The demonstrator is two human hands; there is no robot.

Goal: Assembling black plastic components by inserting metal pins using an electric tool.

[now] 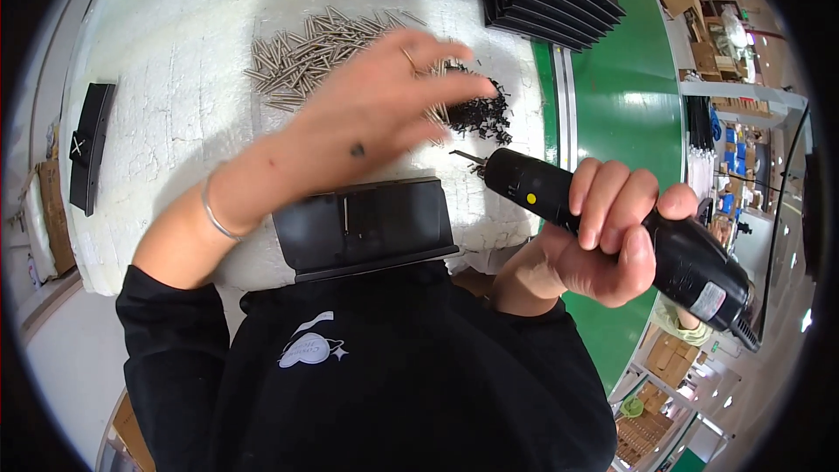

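So the black power screwdriver (533, 183) is clamped in the right hand (612, 232), fingers wrapped right around the middle of the body. The nose is left sticking out up and to the left of the grip, and the corded back end pokes out down and to the right. The bit is aimed leftward, just beside the black screws (494, 118) and apart from the black panel (398, 227).

The left hand (384, 92) is pretty blurred, but its fingers are held spread apart, with the fingertips over the screw pile. Whether the screws are touched can't be told. The heap of metal pins (301, 52) is partly covered by that hand.

The panel is set on the white foam (188, 44) close to the torso, below the left wrist, well left of the right-hand grip. A single pin (346, 217) can be seen on it, near its middle.
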